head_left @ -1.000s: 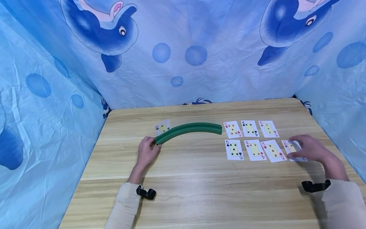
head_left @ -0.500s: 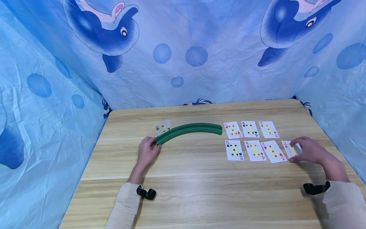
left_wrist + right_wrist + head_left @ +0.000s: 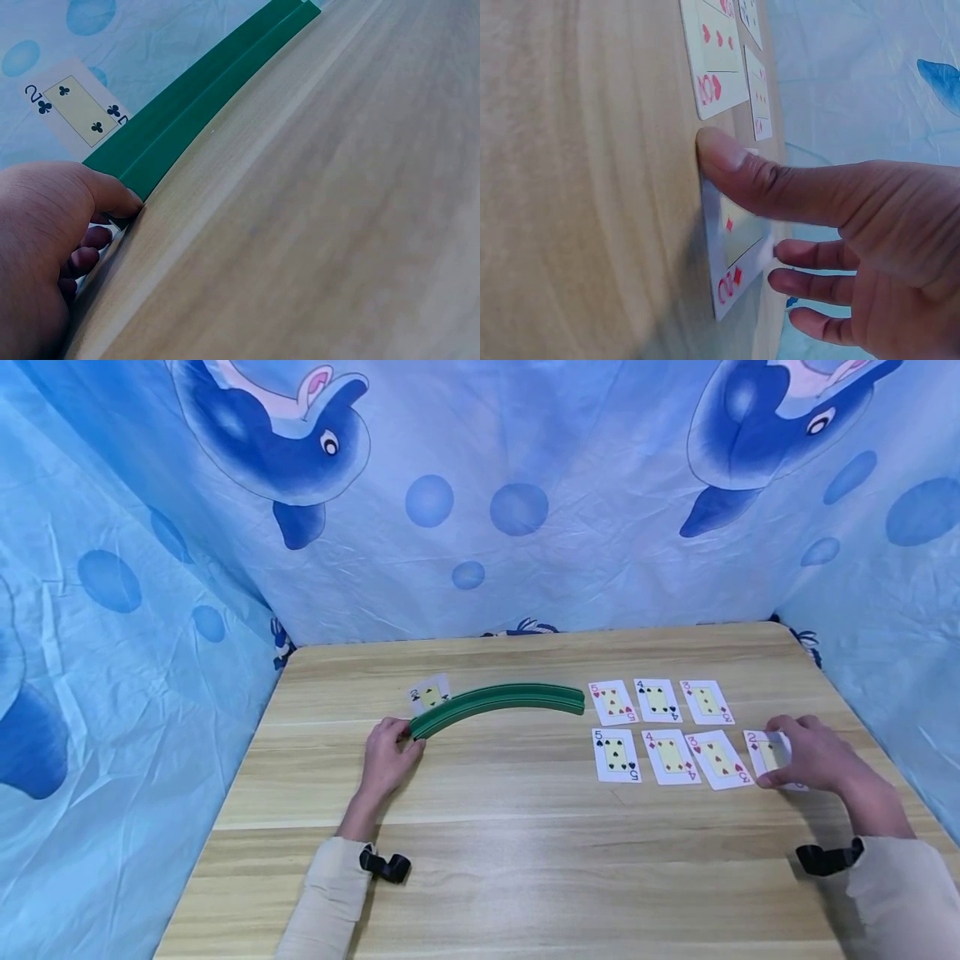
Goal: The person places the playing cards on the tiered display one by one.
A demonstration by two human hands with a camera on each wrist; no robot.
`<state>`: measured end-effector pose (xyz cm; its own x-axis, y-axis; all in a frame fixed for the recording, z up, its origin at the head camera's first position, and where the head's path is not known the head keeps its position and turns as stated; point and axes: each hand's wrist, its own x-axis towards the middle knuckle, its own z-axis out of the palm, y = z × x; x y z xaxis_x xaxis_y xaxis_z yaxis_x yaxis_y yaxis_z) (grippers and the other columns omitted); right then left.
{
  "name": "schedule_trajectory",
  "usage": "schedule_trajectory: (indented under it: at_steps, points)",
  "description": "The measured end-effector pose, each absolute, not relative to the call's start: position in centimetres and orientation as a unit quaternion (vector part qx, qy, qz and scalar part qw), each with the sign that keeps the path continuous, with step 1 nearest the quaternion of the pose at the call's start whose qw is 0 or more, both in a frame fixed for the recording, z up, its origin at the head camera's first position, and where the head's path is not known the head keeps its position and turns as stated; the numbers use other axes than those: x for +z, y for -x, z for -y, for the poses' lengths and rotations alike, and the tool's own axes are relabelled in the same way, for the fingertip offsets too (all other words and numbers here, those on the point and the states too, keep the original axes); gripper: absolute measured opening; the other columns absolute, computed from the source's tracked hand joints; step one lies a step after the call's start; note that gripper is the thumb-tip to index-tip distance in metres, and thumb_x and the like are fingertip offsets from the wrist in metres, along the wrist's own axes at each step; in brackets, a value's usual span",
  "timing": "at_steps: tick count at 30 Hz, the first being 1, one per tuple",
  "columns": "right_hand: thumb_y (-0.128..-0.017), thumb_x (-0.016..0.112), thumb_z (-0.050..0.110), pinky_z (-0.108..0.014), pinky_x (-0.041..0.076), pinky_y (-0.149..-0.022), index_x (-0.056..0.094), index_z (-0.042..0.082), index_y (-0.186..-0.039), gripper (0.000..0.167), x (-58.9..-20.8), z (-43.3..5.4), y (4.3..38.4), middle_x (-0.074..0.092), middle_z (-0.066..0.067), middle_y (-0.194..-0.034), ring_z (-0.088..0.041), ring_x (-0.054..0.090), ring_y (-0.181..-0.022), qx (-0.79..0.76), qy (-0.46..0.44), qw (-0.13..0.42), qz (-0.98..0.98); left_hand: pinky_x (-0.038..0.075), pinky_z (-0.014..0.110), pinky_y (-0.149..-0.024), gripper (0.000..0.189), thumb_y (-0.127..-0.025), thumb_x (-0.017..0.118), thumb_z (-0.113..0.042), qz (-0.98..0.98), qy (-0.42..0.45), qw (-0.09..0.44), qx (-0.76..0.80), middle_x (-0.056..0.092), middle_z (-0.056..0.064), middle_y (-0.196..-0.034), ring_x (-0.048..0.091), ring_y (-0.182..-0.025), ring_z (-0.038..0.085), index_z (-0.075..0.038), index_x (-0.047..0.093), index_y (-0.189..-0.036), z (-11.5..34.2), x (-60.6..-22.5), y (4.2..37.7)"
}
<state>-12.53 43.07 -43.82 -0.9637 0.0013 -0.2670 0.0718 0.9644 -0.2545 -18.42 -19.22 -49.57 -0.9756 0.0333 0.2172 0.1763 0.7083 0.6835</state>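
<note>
While the left hand (image 3: 387, 760) pinches the left end of the curved green strip (image 3: 498, 695), the right hand (image 3: 821, 760) holds the two of diamonds (image 3: 733, 277) by its edges at the lower row's right end, partly covering its face. The strip hides the base of the two of clubs (image 3: 71, 109). Blue sheeting (image 3: 375, 581) hangs behind the worktop (image 3: 495, 860). Upper row reads: five of hearts (image 3: 613, 703), black four (image 3: 657, 702), three of diamonds (image 3: 706, 702). Lower: black five (image 3: 617, 756), four of diamonds (image 3: 671, 757), three of hearts (image 3: 720, 760).

The right hand (image 3: 889, 232) is resting its thumb over one end of the two of diamonds (image 3: 739, 241); beyond that end, a hearts card (image 3: 717, 56) and two other cards (image 3: 760, 97) are lying on the tabletop (image 3: 585, 180).
</note>
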Motion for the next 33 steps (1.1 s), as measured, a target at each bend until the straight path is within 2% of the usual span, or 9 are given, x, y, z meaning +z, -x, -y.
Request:
schedule_trajectory:
  at_steps: [3, 6, 9, 12, 18, 23, 25, 28, 33]
  points:
    - [-0.056, 0.091, 0.055, -0.072, 0.039, -0.084, 0.033, -0.008, -0.143, 0.121, -43.8, -42.9, 12.3, 0.027, -0.05, -0.13, -0.063, 0.038, -0.109, -0.129, -0.031, 0.12, -0.984, 0.044, 0.041, -0.086, 0.032, -0.083, 0.074, -0.012, 0.92, 0.061, 0.109, -0.372, 0.064, 0.017, -0.105, 0.057, -0.096, 0.031, 0.004, 0.07, -0.111, 19.3, -49.8, 18.4]
    - [-0.055, 0.09, 0.057, -0.071, 0.039, -0.084, 0.026, -0.01, -0.148, 0.131, -43.9, -42.9, 12.0, 0.026, -0.05, -0.13, -0.062, 0.038, -0.108, -0.123, -0.033, 0.105, -0.986, 0.043, 0.041, -0.085, 0.033, -0.083, 0.074, -0.013, 0.92, 0.061, 0.112, -0.37, 0.064, 0.016, -0.104, 0.056, -0.095, 0.029, 0.004, 0.07, -0.11, 19.3, -49.9, 18.4]
    - [-0.054, 0.09, 0.059, -0.066, 0.041, -0.08, 0.026, -0.012, -0.148, 0.134, -44.1, -42.9, 11.9, 0.028, -0.048, -0.129, -0.059, 0.04, -0.105, -0.117, -0.031, 0.086, -0.989, 0.043, 0.043, -0.087, 0.034, -0.083, 0.074, -0.013, 0.92, 0.058, 0.104, -0.373, 0.064, 0.017, -0.106, 0.057, -0.097, 0.03, 0.004, 0.07, -0.112, 19.3, -49.8, 18.4]
    - [-0.053, 0.09, 0.061, -0.061, 0.041, -0.075, 0.033, -0.013, -0.145, 0.131, -44.2, -43.0, 11.7, 0.031, -0.045, -0.125, -0.055, 0.041, -0.1, -0.112, -0.031, 0.067, -0.991, 0.043, 0.044, -0.09, 0.034, -0.084, 0.075, -0.014, 0.921, 0.055, 0.095, -0.374, 0.065, 0.018, -0.108, 0.057, -0.099, 0.032, 0.004, 0.07, -0.113, 19.2, -49.6, 18.4]
    - [-0.055, 0.093, 0.053, -0.065, 0.038, -0.073, 0.045, -0.009, -0.134, 0.111, -44.7, -43.2, 11.5, 0.035, -0.041, -0.121, -0.053, 0.041, -0.097, -0.097, -0.027, 0.014, -0.995, 0.044, 0.045, -0.092, 0.034, -0.085, 0.075, -0.013, 0.922, 0.054, 0.085, -0.375, 0.064, 0.018, -0.11, 0.057, -0.101, 0.033, 0.003, 0.07, -0.113, 19.1, -49.4, 18.4]
    - [-0.06, 0.092, 0.046, -0.065, 0.04, -0.07, 0.044, -0.01, -0.13, 0.102, -44.6, -43.3, 11.3, 0.035, -0.044, -0.121, -0.055, 0.047, -0.091, -0.086, -0.038, -0.006, -0.996, 0.043, 0.043, -0.091, 0.031, -0.085, 0.075, -0.013, 0.921, 0.053, 0.09, -0.376, 0.064, 0.018, -0.107, 0.057, -0.1, 0.033, 0.003, 0.07, -0.111, 19.1, -49.4, 18.4]
    - [-0.063, 0.091, 0.043, -0.062, 0.042, -0.069, 0.042, -0.011, -0.129, 0.099, -44.4, -43.4, 11.1, 0.037, -0.044, -0.119, -0.053, 0.048, -0.087, -0.095, -0.047, -0.003, -0.994, 0.043, 0.043, -0.09, 0.031, -0.085, 0.075, -0.013, 0.921, 0.054, 0.092, -0.375, 0.064, 0.017, -0.107, 0.057, -0.099, 0.032, 0.003, 0.07, -0.11, 19.1, -49.4, 18.4]
    - [-0.07, 0.088, 0.033, -0.055, 0.044, -0.065, 0.042, -0.012, -0.126, 0.086, -44.1, -43.4, 11.0, 0.044, -0.042, -0.112, -0.046, 0.049, -0.082, -0.116, -0.055, -0.005, -0.992, 0.042, 0.042, -0.089, 0.031, -0.084, 0.075, -0.013, 0.922, 0.055, 0.095, -0.372, 0.064, 0.017, -0.106, 0.057, -0.099, 0.032, 0.003, 0.07, -0.111, 19.1, -49.5, 18.4]
    - [-0.079, 0.08, 0.011, -0.035, 0.042, -0.055, 0.053, -0.012, -0.113, 0.05, -43.1, -43.5, 10.9, 0.06, -0.035, -0.093, -0.034, 0.055, -0.073, -0.139, -0.016, -0.029, -0.99, 0.043, 0.042, -0.089, 0.032, -0.084, 0.075, -0.013, 0.922, 0.054, 0.094, -0.371, 0.064, 0.017, -0.107, 0.057, -0.099, 0.032, 0.003, 0.07, -0.112, 19.2, -49.5, 18.4]
